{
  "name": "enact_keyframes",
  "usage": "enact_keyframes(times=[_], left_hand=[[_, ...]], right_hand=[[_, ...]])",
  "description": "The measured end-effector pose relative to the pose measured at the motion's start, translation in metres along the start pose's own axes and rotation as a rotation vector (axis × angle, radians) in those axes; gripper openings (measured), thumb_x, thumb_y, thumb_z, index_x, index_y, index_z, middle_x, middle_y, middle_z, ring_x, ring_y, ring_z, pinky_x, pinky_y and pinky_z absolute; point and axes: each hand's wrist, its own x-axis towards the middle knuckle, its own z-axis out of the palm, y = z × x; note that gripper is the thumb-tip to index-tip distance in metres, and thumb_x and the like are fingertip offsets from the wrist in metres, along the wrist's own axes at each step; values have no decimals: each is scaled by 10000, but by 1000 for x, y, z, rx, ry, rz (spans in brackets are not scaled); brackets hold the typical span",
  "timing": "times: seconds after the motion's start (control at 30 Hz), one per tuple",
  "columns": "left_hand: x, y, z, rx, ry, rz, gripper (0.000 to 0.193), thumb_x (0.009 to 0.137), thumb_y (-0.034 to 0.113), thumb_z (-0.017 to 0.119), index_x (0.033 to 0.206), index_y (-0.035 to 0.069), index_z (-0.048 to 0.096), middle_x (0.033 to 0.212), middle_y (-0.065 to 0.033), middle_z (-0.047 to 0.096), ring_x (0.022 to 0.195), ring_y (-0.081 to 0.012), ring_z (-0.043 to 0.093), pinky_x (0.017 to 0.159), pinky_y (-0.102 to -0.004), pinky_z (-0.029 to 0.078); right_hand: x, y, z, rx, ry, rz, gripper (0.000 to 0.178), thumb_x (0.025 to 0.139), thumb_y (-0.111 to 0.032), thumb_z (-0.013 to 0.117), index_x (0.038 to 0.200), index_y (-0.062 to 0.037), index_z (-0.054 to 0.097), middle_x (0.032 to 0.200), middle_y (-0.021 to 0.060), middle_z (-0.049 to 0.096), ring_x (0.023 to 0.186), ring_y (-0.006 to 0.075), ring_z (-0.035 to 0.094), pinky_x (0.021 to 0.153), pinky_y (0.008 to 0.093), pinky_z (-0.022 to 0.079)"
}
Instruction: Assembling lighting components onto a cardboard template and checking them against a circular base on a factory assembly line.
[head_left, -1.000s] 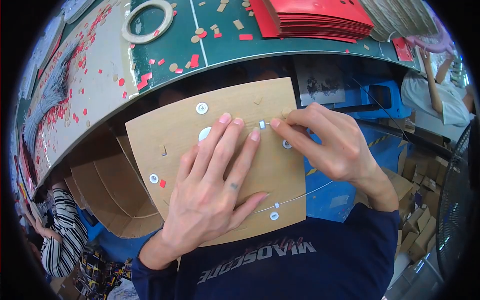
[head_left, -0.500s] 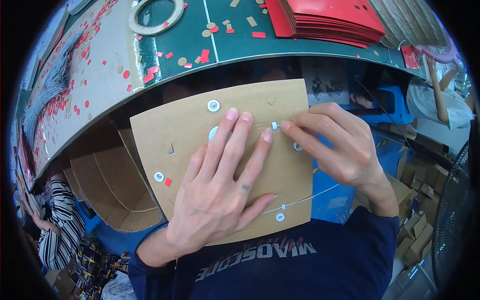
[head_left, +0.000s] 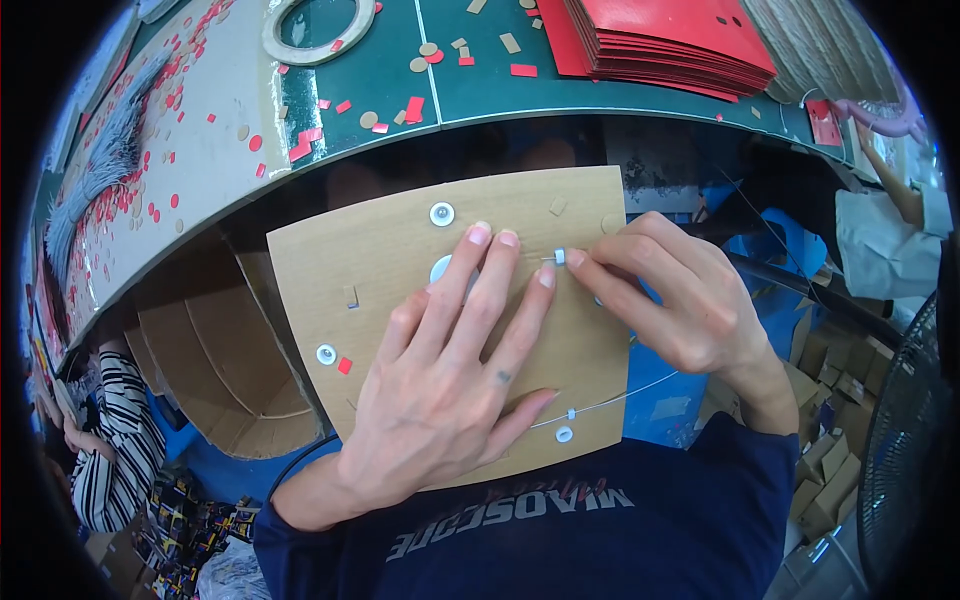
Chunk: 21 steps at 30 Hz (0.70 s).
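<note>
A brown cardboard panel (head_left: 600, 380) lies in front of me, tilted slightly. White round plastic buttons (head_left: 442, 214) are set in it, one half hidden under my fingers. My left hand (head_left: 440, 370) rests flat on the panel with fingers spread, its index tip beside a small white clip (head_left: 559, 257). My right hand (head_left: 670, 290) pinches at that clip's right side, seemingly on a thin white cord mostly hidden by the fingertips. A short thin strand shows left of the clip. Below, a white cord (head_left: 640, 390) passes a second small clip (head_left: 571, 414) and disappears under my left thumb.
The green and grey table (head_left: 470, 90) beyond carries a tape roll (head_left: 300, 50), stacked red sheets (head_left: 670, 50), a grey cord bundle (head_left: 110, 150) and scattered paper bits. An open carton (head_left: 230, 350) stands left, a fan (head_left: 905, 450) right. Other people sit at both sides.
The panel and both hands appear slightly further right. The right fingertips now meet the small clip, where a strand of cord showed between them before; a strand now shows on its left.
</note>
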Motion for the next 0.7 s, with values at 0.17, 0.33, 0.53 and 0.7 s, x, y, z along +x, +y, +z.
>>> enact_keyframes(times=[0.17,0.33,0.53,0.7], left_hand=[[-6,-5,-1,-22,34,-4,890,751,417,830,1511,103,488,1547,-227,404,1439,-414,402,1056,-481,380],[-2,-6,-2,-131,93,49,1008,723,370,883,1550,80,386,1528,-227,430,1430,-422,418,1094,-491,374],[-1,-10,-2,-185,130,15,1134,683,313,925,1555,-25,283,1504,-239,451,1415,-452,421,1153,-519,344],[4,1,-4,-274,146,42,1073,680,171,908,1565,16,320,1459,-228,459,1368,-426,455,989,-472,423]], right_hand=[[-4,5,-7,68,-7,34,441,583,-8,702,1019,55,739,910,127,645,734,236,635,573,322,541],[-9,5,-5,49,38,44,434,594,-7,697,1022,56,734,897,122,639,736,242,635,571,326,544],[-3,5,-7,41,41,57,385,599,-20,692,975,59,714,889,107,622,732,231,623,545,307,520],[-7,-6,-5,61,38,69,337,661,-50,687,975,70,717,914,112,620,798,231,634,571,306,527]])
